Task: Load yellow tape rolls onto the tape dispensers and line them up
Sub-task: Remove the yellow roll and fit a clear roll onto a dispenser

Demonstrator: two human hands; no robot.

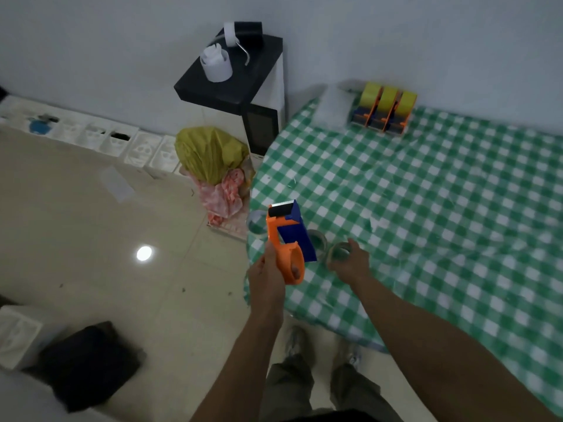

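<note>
At the left edge of the table [426, 208], 1 empty tape dispenser [286, 239] is gripped by its handle in the left hand [268, 278]. 1 tape roll [338, 252] lying on the cloth is clasped by the right hand [350, 263]. Risk: a spare roll [257, 222] at the rim could be knocked off by the dispenser.

The left hand [268, 278] and right hand [352, 264] are bare, as are both forearms [243, 360], above loose olive-grey trousers [292, 388] and pale greyish shoes [297, 339], blurred in detail.

Four tape dispensers, six tape rolls.
One dispenser [288, 236] in the left hand [268, 277]; three dispensers [380, 118] far beyond its fingers, each bearing a yellow roll [388, 99]; three loose rolls [338, 253] at the fingers of the right hand [352, 264] or just left of them.
</note>
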